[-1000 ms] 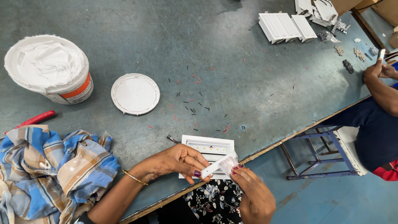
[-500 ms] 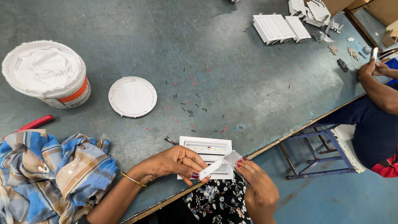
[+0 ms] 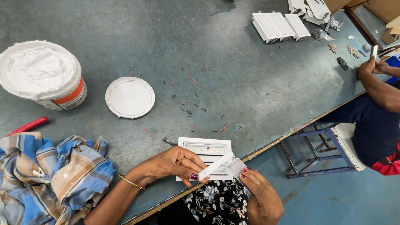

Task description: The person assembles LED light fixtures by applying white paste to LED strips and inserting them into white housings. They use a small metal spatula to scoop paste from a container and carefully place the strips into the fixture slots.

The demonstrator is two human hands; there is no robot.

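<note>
We see a narrow white plastic strip (image 3: 216, 165) lying slantwise over the near edge of a white rectangular frame with a pale yellow row of lamps (image 3: 207, 152), which rests flat on the worn blue-green tabletop (image 3: 233, 62), close to its front edge. The left hand (image 3: 173, 166) is closed on the strip's lower end, thumb and fingertips pinching it, while the right hand (image 3: 255, 192) pinches a small grey-white square patch (image 3: 236, 166) that touches the strip's upper end. Since the frame sits so near the table edge, we judge that a push along the strip could slide it off toward the lap. The patch looks thin, so it may fold or land crooked if the strip tilts in the grip. Short red and black wire offcuts (image 3: 189, 109) are scattered just beyond the frame, and one could get caught under it and leave it rocking. Farther out stand an open white tub of paste with an orange band (image 3: 43, 77), its round white lid (image 3: 130, 97) beside it, a red-handled tool (image 3: 29, 125) and a blue and tan checked cloth (image 3: 50, 175). If paste is on the fingers, we think the strip could slip. A co-worker's arm (image 3: 381, 89) is well apart.
</note>
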